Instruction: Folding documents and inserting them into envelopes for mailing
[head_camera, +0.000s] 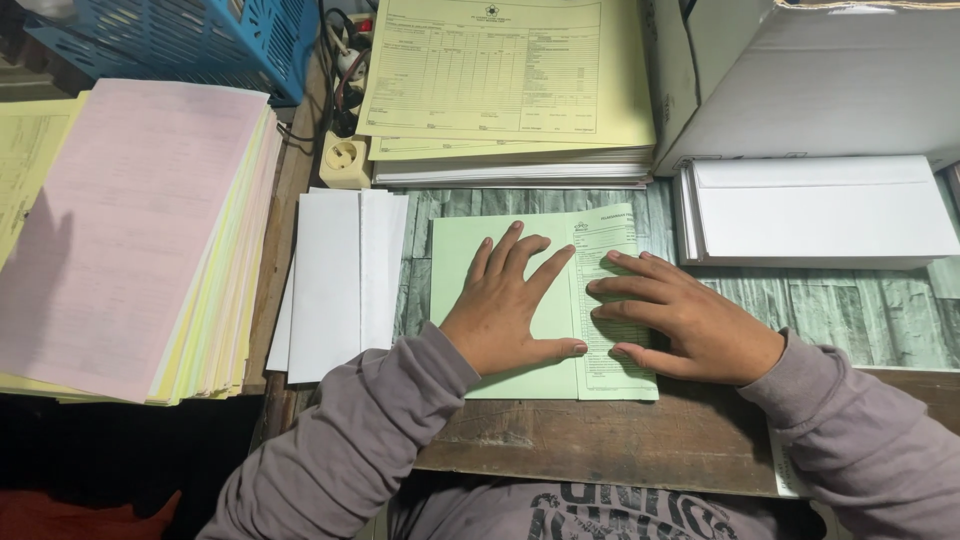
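A light green printed sheet lies on the desk in front of me, with its left part folded over so that a blank side faces up. My left hand rests flat on that blank flap, fingers spread. My right hand presses flat on the printed strip at the sheet's right edge, fingertips at the fold line. Neither hand grips anything. Grey sleeves cover both my arms.
Folded white papers lie left of the sheet. A thick pink-and-yellow form stack sits far left, a yellow form stack at the back, white envelopes and a white box at right. A blue basket and power strip stand behind.
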